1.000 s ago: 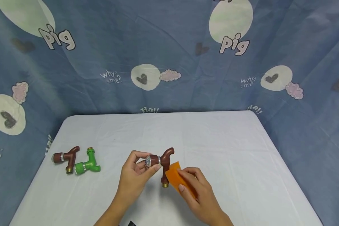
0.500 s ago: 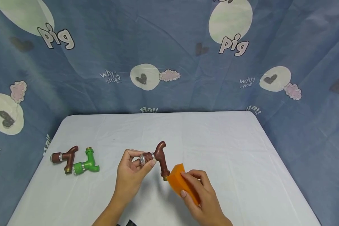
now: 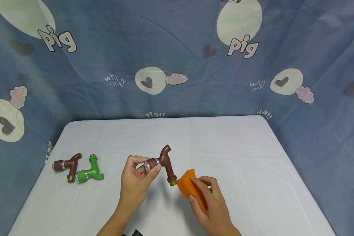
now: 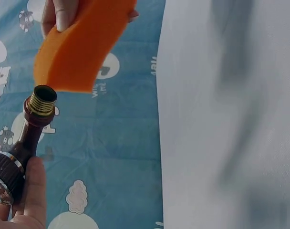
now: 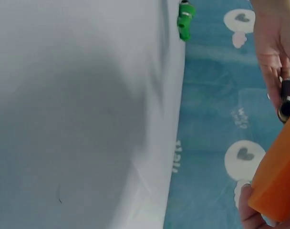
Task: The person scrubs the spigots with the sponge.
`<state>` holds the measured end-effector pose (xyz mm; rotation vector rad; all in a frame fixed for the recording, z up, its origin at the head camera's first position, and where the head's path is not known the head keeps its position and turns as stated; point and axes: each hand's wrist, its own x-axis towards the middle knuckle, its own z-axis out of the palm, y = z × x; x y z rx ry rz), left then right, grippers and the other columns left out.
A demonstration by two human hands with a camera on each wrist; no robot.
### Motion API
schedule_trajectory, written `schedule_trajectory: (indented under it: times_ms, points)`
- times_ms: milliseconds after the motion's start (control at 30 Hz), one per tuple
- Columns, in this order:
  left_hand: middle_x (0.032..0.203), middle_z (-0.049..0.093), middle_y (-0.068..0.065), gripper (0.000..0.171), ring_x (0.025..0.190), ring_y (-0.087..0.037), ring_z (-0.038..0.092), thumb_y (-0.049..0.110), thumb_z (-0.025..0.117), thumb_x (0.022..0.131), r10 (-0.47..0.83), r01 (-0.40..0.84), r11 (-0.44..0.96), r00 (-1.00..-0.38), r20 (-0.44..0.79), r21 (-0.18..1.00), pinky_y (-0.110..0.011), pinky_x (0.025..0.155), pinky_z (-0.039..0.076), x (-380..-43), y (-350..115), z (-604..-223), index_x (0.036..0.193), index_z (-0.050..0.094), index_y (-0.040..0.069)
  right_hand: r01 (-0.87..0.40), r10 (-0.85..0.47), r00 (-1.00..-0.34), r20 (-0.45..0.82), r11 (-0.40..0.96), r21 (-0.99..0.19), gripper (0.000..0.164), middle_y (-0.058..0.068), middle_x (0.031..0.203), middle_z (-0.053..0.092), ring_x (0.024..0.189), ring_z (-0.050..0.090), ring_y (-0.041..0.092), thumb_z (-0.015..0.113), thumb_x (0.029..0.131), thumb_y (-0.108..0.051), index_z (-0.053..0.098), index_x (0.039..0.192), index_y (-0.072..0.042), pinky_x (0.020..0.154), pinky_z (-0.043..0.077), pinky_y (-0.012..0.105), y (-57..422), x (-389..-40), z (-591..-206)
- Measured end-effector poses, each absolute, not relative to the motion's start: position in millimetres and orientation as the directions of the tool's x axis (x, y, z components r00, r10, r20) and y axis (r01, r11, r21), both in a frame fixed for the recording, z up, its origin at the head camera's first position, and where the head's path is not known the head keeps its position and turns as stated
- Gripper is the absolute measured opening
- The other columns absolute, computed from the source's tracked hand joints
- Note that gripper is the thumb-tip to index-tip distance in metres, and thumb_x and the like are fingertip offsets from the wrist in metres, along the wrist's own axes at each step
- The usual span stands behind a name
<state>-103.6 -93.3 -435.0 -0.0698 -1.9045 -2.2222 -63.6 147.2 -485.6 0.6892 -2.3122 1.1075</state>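
Note:
My left hand (image 3: 135, 183) pinches a brown tap (image 3: 166, 160) by its ribbed handle, above the white table. The tap's spout points up and away, and its brass threaded end (image 4: 42, 101) faces toward my right hand. In my right hand (image 3: 209, 203) an orange sponge (image 3: 191, 186) is held between thumb and fingers, bent along its length. The sponge's near edge is right at the threaded end in the head view. In the left wrist view the open bore of the tap shows just below the sponge's lower corner.
Another brown tap (image 3: 73, 165) and a green tap (image 3: 91, 170) lie side by side on the left of the white table (image 3: 224, 141). A dark object (image 3: 137, 233) shows at the bottom edge. A blue printed cloth (image 3: 194, 95) hangs behind the table.
The left hand has moved the tap slightly left and up and tilted it, so its threaded end swings toward the right. The sponge has gone from the tap's body to its threaded end.

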Motion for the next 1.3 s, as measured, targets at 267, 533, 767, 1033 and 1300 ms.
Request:
schedule_trajectory:
  times_ms: [267,533,767,1033,1300]
  points:
    - [0.113,0.061,-0.023,0.04,0.093,-0.022,0.075,-0.017,0.074,0.087,-0.133,0.218,-0.17,-0.971,0.197,0.961,-0.03,0.08,0.063,-103,-90,-438,0.115,0.046,-0.01,-0.756,-0.217,-0.581,0.785,0.501,-0.421,0.041,0.021,0.121,0.056,0.098,0.059,0.025,0.063,0.105,-0.031,0.067,0.131,0.0,0.074,0.049,0.021,135,-60,-485]
    - [0.113,0.06,-0.023,0.038,0.096,-0.025,0.075,-0.014,0.075,0.089,-0.1,0.236,-0.159,-0.97,0.222,0.959,-0.032,0.083,0.063,-103,-92,-434,0.115,0.048,-0.008,-0.664,-0.188,-0.72,0.668,0.466,-0.585,0.039,0.012,0.129,0.054,0.106,0.06,0.022,0.071,0.1,-0.016,0.064,0.137,-0.01,0.087,0.052,0.019,136,-60,-489]
    - [0.115,0.059,-0.02,0.035,0.097,-0.022,0.074,-0.018,0.069,0.09,-0.086,0.298,-0.246,-0.954,0.286,0.922,-0.03,0.084,0.063,-101,-94,-430,0.115,0.046,-0.012,-0.434,-0.17,-0.901,0.4,0.306,-0.847,0.047,0.005,0.135,0.056,0.104,0.065,0.021,0.061,0.105,-0.004,0.053,0.149,-0.016,0.076,0.063,0.032,138,-60,-488]
    - [0.115,0.057,-0.019,0.034,0.1,-0.027,0.073,-0.025,0.062,0.09,-0.087,0.366,-0.379,-0.928,0.361,0.85,-0.044,0.085,0.062,-100,-92,-430,0.114,0.048,-0.005,0.079,-0.421,-0.906,0.042,-0.266,-0.961,0.036,0.022,0.127,0.063,0.101,0.071,0.03,0.036,0.116,-0.016,0.05,0.148,-0.006,0.081,0.064,0.046,141,-57,-472]
    - [0.116,0.057,-0.018,0.034,0.101,-0.025,0.073,-0.025,0.063,0.089,-0.093,0.364,-0.382,-0.93,0.356,0.849,-0.041,0.086,0.061,-101,-88,-429,0.115,0.048,-0.007,0.389,-0.618,-0.784,0.052,-0.555,-0.735,0.039,0.019,0.125,0.069,0.1,0.074,0.025,0.028,0.115,-0.012,0.047,0.146,0.0,0.083,0.064,0.038,138,-53,-471]
